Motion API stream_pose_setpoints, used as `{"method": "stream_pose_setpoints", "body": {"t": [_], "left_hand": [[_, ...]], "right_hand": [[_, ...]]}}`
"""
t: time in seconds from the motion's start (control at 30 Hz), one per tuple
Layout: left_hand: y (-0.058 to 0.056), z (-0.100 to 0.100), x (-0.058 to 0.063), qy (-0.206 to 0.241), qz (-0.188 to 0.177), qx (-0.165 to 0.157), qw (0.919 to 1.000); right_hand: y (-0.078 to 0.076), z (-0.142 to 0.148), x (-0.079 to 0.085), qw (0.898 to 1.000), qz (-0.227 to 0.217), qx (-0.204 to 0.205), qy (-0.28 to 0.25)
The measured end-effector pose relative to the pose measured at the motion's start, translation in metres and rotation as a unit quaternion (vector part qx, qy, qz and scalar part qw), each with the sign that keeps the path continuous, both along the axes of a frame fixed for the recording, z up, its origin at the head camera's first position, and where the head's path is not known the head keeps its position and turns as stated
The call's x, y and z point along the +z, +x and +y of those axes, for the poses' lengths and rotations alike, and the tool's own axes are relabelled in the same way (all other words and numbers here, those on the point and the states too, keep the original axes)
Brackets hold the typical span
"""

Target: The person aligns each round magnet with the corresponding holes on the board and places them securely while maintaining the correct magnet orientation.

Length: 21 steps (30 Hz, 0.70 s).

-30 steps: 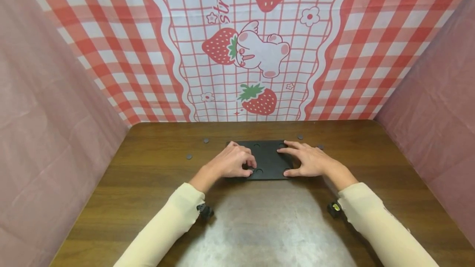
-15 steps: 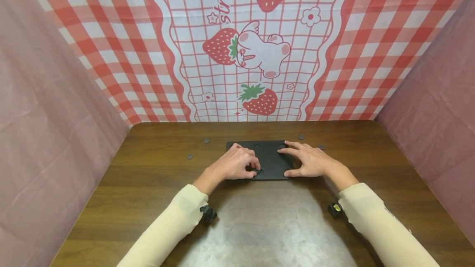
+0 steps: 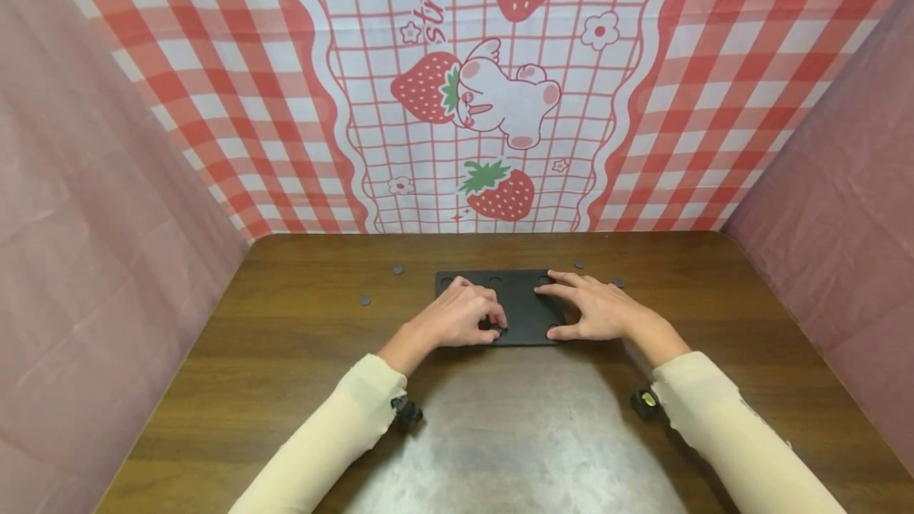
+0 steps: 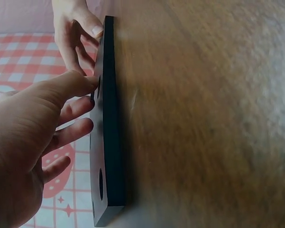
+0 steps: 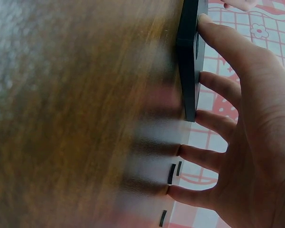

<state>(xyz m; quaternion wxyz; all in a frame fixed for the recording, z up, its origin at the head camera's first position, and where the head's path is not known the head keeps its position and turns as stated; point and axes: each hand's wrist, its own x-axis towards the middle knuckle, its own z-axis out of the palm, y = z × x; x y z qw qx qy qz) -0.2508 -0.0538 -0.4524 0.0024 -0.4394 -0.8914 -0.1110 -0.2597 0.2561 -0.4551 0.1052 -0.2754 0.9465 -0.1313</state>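
A flat black plate [image 3: 524,306] with round recesses lies at the back middle of the table. My left hand [image 3: 460,316] is over its left half, thumb and index finger pinching a small dark disc [image 4: 92,95] at the front middle recess. Fingertips cover most of that disc. The other left fingers are loosely bent above the plate. My right hand [image 3: 598,309] spreads over the plate's right end; its thumb touches the surface at the front right recess [image 5: 197,45], and two fingertips meet the plate farther back. The remaining right fingers reach past the plate's edge to the table.
Two grey discs, a farther one [image 3: 398,270] and a nearer one [image 3: 366,301], lie left of the plate. Others [image 3: 579,264] lie behind and beside the right hand. A checked strawberry cloth [image 3: 500,101] hangs at the table's back edge, with pink curtains [image 3: 842,205] at both sides.
My left hand has slid slightly right along the plate, its fingertips now over the front middle recess, uncovering the back left one. The right hand stays in place.
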Motion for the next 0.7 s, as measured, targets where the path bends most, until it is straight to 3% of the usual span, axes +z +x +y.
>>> {"method": "stream_pose_setpoints", "body": {"t": [0.1, 0.17, 0.33, 0.4, 0.5, 0.6, 0.63, 0.7], "left_hand": [[0.0, 0.0, -0.001, 0.002, -0.001, -0.003, 1.0], [-0.01, -0.001, -0.019, 0.005, 0.018, -0.011, 0.9998], [-0.016, -0.002, -0.028, 0.021, 0.014, -0.022, 0.9994], [-0.009, -0.001, -0.014, 0.022, -0.008, -0.021, 0.9995], [-0.019, 0.0, -0.031, 0.024, 0.008, -0.023, 0.9994], [-0.018, 0.002, -0.03, 0.015, 0.015, -0.02, 0.9996], [-0.021, 0.001, -0.036, 0.016, 0.021, -0.023, 0.9994], [-0.014, 0.002, -0.024, 0.007, 0.014, -0.018, 0.9997]], "right_hand": [[0.0, 0.0, 0.0, 1.0, 0.001, 0.0, 0.0], [0.0, 0.0, 0.0, 1.0, 0.002, 0.001, 0.0], [0.0, -0.001, 0.0, 1.0, 0.002, 0.001, 0.0], [0.0, -0.001, 0.0, 1.0, 0.002, 0.001, 0.0], [0.0, -0.001, 0.0, 1.0, 0.003, 0.0, 0.001], [0.0, 0.0, 0.0, 1.0, 0.003, 0.0, 0.002], [0.0, 0.0, 0.001, 1.0, 0.003, 0.0, 0.003], [0.0, 0.0, 0.001, 1.0, 0.003, 0.0, 0.003]]}}
